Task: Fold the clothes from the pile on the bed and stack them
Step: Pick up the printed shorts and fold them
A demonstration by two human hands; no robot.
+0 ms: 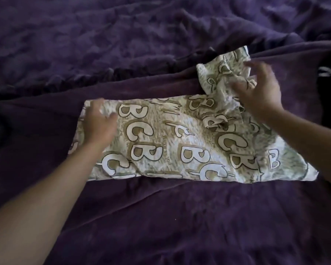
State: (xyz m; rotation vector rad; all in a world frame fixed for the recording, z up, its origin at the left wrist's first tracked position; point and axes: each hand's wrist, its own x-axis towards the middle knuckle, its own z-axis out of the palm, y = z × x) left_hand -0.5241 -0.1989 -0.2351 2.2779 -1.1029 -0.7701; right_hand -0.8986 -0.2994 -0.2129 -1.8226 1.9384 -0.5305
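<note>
The printed garment (172,142), cream and tan cloth covered in large outlined letters B and C, lies spread across the middle of the bed (161,217), its long side running left to right on a rumpled purple cover. Most of it lies fairly flat in a wide band. At its far right end a crumpled part (216,73) rises away from the band and lies bunched on the cover, and a small twisted fold sits where that part meets the main cloth. The near right corner tapers to a point on the cover. The left hand (99,123) rests palm down on the left end of the garment, its fingers stretched out towards the far left corner and holding nothing; it is somewhat blurred. The right hand (260,88) is at the far right, over the crumpled part, its fingers spread and loosely bent with no cloth pinched between them; the blur hides whether the fingertips touch the fabric. Both bare forearms reach in from the near edge. At the far right edge of the bed lies a dark item (327,71) with a pale mark, too cut off to identify.
</note>
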